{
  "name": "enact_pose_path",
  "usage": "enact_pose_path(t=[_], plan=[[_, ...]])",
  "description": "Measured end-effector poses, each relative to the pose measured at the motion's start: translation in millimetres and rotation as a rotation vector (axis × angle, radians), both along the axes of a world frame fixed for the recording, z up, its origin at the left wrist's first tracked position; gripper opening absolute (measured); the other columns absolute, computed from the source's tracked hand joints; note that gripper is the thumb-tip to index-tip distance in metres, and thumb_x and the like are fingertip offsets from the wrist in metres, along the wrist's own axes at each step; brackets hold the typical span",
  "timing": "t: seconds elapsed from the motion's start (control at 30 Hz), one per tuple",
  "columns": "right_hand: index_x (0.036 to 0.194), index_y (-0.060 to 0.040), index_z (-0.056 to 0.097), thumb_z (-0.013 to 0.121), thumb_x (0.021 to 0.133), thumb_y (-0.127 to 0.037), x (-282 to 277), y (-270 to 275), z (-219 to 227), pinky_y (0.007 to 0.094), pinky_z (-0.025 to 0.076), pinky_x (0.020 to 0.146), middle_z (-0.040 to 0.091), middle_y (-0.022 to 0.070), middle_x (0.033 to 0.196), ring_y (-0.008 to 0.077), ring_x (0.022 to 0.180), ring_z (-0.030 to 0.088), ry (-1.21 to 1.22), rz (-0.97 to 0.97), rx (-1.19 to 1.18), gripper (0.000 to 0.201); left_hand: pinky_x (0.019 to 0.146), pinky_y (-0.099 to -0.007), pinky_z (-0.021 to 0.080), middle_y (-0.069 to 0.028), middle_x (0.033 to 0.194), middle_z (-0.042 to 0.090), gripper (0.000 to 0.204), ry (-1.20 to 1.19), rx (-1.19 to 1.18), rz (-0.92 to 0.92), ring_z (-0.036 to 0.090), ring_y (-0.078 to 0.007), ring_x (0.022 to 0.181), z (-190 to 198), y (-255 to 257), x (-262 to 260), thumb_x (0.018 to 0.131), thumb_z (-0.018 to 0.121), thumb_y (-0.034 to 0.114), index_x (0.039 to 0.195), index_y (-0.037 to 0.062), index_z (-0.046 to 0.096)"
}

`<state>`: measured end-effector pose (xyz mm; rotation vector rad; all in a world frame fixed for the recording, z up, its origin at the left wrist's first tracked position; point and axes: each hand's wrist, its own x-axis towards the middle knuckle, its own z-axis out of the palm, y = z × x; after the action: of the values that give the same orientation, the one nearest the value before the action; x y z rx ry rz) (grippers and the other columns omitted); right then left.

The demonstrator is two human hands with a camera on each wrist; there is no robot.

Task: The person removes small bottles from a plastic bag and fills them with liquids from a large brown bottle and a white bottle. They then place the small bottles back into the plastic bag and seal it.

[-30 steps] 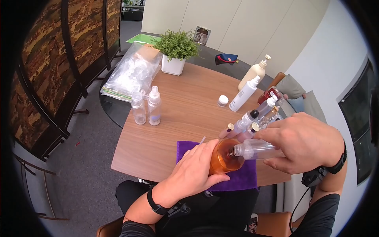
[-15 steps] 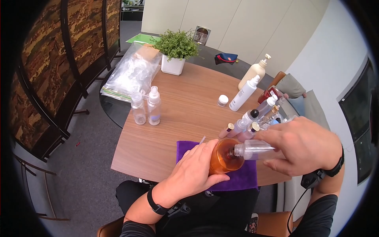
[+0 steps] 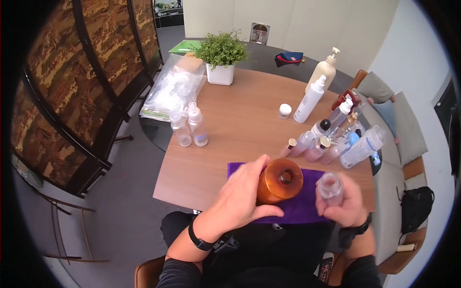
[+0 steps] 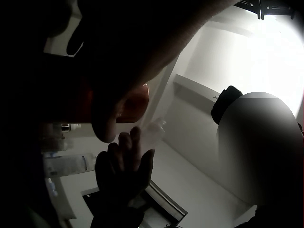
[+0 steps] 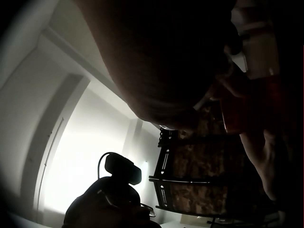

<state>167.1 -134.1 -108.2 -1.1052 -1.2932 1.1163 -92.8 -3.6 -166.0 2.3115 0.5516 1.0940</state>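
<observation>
My left hand (image 3: 240, 196) holds an amber bottle (image 3: 274, 193) from its left side, thumb stretched along the near side. The bottle stands on a purple cloth (image 3: 307, 204), its uncapped neck facing up. To the right, my right hand (image 3: 349, 204) grips a small clear bottle (image 3: 330, 190), open mouth up, apart from the amber one. In the dark left wrist view, the amber bottle (image 4: 135, 103) shows beside the left thumb, and the right hand (image 4: 124, 166) lies beyond with the pale clear bottle (image 4: 154, 133). The right wrist view is mostly shadow.
Several cosmetic bottles (image 3: 314, 146) and a large clear bottle (image 3: 362, 148) stand at right. Behind are a white spray bottle (image 3: 309, 100), a cream pump bottle (image 3: 322, 72) and a small jar (image 3: 285, 111). Left are two clear bottles (image 3: 198, 128), a plastic bag (image 3: 175, 89) and a potted plant (image 3: 221, 53).
The clear bottle's mouth has come away from the amber bottle's neck. My right hand has turned it mouth-up and lowered it to the right. The left hand keeps its hold; the head view has shifted.
</observation>
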Motion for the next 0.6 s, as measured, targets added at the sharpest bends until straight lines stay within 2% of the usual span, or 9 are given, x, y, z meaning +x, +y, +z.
enact_pose_path(t=[0.07,0.13,0.17,0.2,0.27,0.3,0.33,0.43,0.6], plan=[[0.129,0.0016,0.057,0.095,0.086,-0.028,-4,-15,-57,0.0298,0.055,0.064,0.067,0.0102,0.095,0.0163,0.073,0.068,0.121,0.033,0.078,0.064,0.104,-0.0491,0.053,-0.0249,0.135,0.065,0.115,0.057,0.064,0.042,0.064,-0.0453,0.12,9,3,-14,0.069,0.1,0.04,0.157,-0.0057,0.041],[0.128,0.0017,0.058,0.089,0.088,-0.021,-8,-16,-79,0.03,0.055,0.067,0.067,0.0089,0.095,0.0156,0.074,0.067,0.034,0.138,0.129,0.055,0.102,-0.0478,0.053,-0.0225,0.132,0.066,0.11,0.13,0.086,0.207,0.064,-0.043,0.118,18,4,-35,0.066,0.1,0.042,0.151,-0.0052,0.05],[0.128,0.0017,0.058,0.089,0.088,-0.021,-8,-14,-86,0.03,0.055,0.067,0.067,0.0089,0.095,0.0156,0.074,0.067,0.064,0.144,0.137,0.055,0.098,-0.0469,0.054,-0.0189,0.124,0.069,0.087,0.13,0.001,0.267,0.065,-0.0412,0.114,24,3,-40,0.07,0.099,0.033,0.14,-0.0028,0.062],[0.127,0.0015,0.058,0.086,0.089,-0.018,-8,-14,-92,0.0296,0.055,0.069,0.067,0.0075,0.095,0.0146,0.076,0.067,-0.018,0.119,0.125,0.051,0.098,-0.0469,0.054,-0.0189,0.124,0.069,0.087,0.159,0.007,0.274,0.065,-0.0412,0.114,27,2,-44,0.07,0.099,0.033,0.14,-0.0028,0.062],[0.126,0.0013,0.059,0.083,0.089,-0.015,-10,-13,-93,0.0292,0.055,0.071,0.067,0.0061,0.096,0.0137,0.077,0.066,-0.078,0.099,0.116,0.047,0.094,-0.0447,0.056,-0.0138,0.117,0.071,0.074,0.333,-0.049,0.352,0.066,-0.033,0.109,28,-3,-50,0.069,0.1,0.023,0.133,0.0013,0.069],[0.126,0.0005,0.06,0.082,0.089,-0.013,-11,-12,-87,0.0287,0.055,0.073,0.068,0.0052,0.097,0.0129,0.079,0.066,0.033,0.125,0.005,0.045,0.092,-0.045,0.055,-0.0138,0.109,0.071,0.059,0.348,-0.001,0.35,0.066,-0.0343,0.105,30,-9,-46,0.075,0.096,0.02,0.126,0.0014,0.072],[0.125,-0.0003,0.061,0.08,0.089,-0.012,-10,-11,-83,0.0281,0.055,0.075,0.068,0.0044,0.099,0.0121,0.081,0.066,0.138,0.152,-0.105,0.043,0.092,-0.045,0.055,-0.0138,0.109,0.071,0.059,0.361,0.005,0.359,0.066,-0.0343,0.105,27,-13,-43,0.075,0.096,0.02,0.126,0.0014,0.072],[0.131,-0.0006,0.063,0.084,0.09,-0.014,-9,-10,-89,0.0282,0.054,0.079,0.069,0.0026,0.101,0.0104,0.086,0.065,0.099,0.182,-0.053,0.048,0.087,-0.0468,0.054,-0.0148,0.103,0.068,0.046,0.469,-0.02,0.376,0.064,-0.0379,0.097,18,-25,-29,0.087,0.089,0.024,0.124,0.0015,0.072],[0.133,0.0008,0.063,0.087,0.091,-0.013,-9,-8,-88,0.0267,0.054,0.079,0.069,0.0021,0.101,0.0093,0.086,0.064,0.024,0.194,0.045,0.05,0.089,-0.0467,0.057,-0.0157,0.108,0.07,0.037,0.518,0.05,0.427,0.067,-0.0381,0.101,1,-31,-23,0.087,0.087,0.016,0.117,0.001,0.07]])
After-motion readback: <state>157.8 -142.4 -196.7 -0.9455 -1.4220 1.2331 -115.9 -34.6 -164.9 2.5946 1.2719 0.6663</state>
